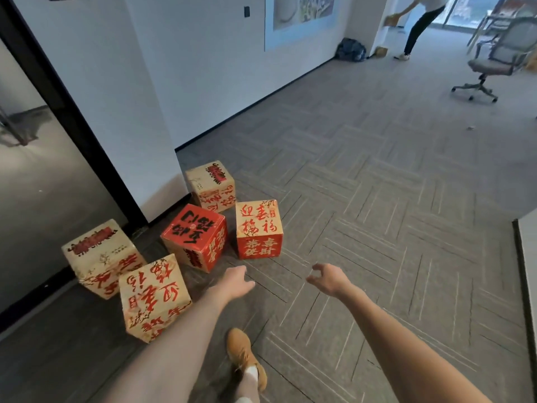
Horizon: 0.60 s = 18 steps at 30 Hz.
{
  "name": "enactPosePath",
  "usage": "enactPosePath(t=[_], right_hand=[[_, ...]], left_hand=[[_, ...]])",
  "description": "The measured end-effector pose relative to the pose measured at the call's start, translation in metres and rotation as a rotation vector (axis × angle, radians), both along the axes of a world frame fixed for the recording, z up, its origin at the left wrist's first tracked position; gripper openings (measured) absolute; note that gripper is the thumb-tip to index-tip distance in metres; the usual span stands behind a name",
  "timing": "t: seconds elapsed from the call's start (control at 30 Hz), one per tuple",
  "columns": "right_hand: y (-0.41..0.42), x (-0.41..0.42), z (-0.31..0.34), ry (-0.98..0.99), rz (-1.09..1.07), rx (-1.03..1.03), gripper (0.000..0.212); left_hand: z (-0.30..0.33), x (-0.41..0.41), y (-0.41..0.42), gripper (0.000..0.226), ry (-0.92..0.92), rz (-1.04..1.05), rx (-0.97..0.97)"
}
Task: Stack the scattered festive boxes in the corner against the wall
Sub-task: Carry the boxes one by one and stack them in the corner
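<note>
Red and cream cardboard boxes with brush lettering sit scattered on the grey patterned carpet [377, 175] in the lower left of the frame, near the white wall corner [162, 158]: a cream box nearest the wall [210, 186], a red-topped box [194, 237] below it, a cream-topped box with a red front [258, 228] to its right, and two more cream boxes, one by the dark glass door [98, 257] and one closest to me [154, 298]. None is stacked. My left hand [236, 282] and my right hand [328, 279] reach out above the floor, apart and holding nothing, fingers loosely curled. My tan shoe [244, 356] shows at the bottom centre. A grey office chair [494, 62] stands at upper right.
</note>
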State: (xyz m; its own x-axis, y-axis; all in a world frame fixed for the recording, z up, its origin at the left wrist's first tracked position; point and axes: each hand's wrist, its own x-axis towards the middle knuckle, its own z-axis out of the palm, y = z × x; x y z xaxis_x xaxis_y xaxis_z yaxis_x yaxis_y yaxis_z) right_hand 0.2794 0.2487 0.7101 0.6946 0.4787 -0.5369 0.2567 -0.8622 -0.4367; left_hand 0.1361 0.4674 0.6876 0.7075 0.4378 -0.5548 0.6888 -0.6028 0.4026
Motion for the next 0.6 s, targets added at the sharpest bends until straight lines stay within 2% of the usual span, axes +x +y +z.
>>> enactPosePath(t=[0.3,0.6], right_hand=[[0.172,0.151,-0.058,0.121,-0.13,-0.057,0.055],[0.242,0.231,-0.165,0.267,-0.127,-0.111,0.058]], left_hand=[[-0.07,0.15,0.173,0.055,0.087,0.121,-0.117],[-0.181,0.209,0.225,0.058,0.223,0.263,-0.246]])
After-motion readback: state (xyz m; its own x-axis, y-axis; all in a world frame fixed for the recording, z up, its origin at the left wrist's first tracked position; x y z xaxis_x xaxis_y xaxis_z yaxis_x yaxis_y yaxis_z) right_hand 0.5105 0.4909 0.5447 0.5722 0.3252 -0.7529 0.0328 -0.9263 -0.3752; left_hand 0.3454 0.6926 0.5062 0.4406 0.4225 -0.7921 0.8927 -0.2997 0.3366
